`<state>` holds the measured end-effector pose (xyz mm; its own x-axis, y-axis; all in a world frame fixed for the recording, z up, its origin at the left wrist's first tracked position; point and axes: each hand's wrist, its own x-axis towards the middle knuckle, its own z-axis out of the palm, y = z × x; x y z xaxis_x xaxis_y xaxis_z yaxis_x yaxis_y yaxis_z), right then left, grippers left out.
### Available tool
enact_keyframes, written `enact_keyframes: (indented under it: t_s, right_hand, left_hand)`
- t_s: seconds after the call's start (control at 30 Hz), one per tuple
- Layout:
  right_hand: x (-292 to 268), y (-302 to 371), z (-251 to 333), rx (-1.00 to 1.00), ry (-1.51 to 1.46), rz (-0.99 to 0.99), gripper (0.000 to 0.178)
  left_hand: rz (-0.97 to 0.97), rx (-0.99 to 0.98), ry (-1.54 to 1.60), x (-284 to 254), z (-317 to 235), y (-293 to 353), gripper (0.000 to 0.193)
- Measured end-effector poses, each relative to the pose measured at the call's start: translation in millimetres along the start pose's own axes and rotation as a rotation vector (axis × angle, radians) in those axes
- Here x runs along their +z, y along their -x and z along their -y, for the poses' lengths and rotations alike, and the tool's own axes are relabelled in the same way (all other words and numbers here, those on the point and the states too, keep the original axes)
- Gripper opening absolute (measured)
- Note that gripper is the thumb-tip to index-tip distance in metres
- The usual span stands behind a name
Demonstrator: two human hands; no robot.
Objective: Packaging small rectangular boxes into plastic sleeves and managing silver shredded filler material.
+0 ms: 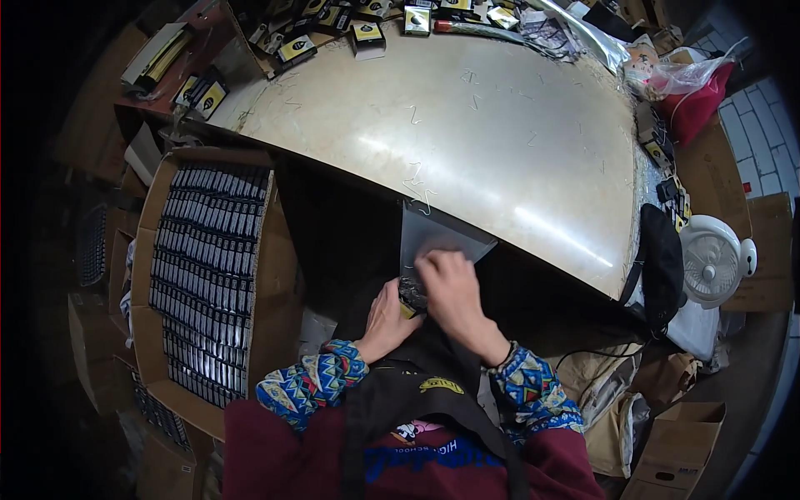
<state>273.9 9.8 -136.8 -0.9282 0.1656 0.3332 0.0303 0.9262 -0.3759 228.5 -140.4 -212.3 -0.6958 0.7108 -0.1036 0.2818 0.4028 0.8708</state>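
Note:
In front of my lap, my left hand (pixel 388 323) grips a small dark box (pixel 409 297) with a patch of yellow low on it. The top of that box looks crinkled or open, though blur hides the detail. My right hand (pixel 454 292) is just to the right and above it, with curled fingers smeared by motion. Whether those fingers hold anything cannot be made out. Beyond both hands, a grey flat panel (pixel 435 231) juts out below the table edge. Thin bent wires (pixel 417 185) lie on the metal tabletop (pixel 367 142) nearby.
Left of me stands an open carton (pixel 265 292) with rows of packed small boxes (pixel 204 275). Loose black-and-yellow boxes (pixel 367 33) line the table's far side. At the right are a white fan (pixel 708 262), a black cloth item (pixel 661 267) and a cardboard box (pixel 677 450).

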Motion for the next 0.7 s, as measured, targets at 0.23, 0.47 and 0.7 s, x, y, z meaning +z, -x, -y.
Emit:
enact_keyframes:
  t_s: [0.23,0.47,0.7]
  right_hand:
    - [2.2,14.8,5.1,-0.104,0.029,0.095,0.042]
    - [2.9,33.0,9.9,-0.158,-0.318,0.415,0.036]
    - [-33.7,0.1,2.5,0.100,-0.579,0.139,0.020]
  left_hand:
    - [-0.038,0.033,-0.049,-3.4,3.2,0.9,0.063]
    - [-0.079,0.035,-0.066,-14.8,22.2,8.1,0.064]
    - [-0.180,0.292,0.031,-43.5,-2.2,10.1,0.087]
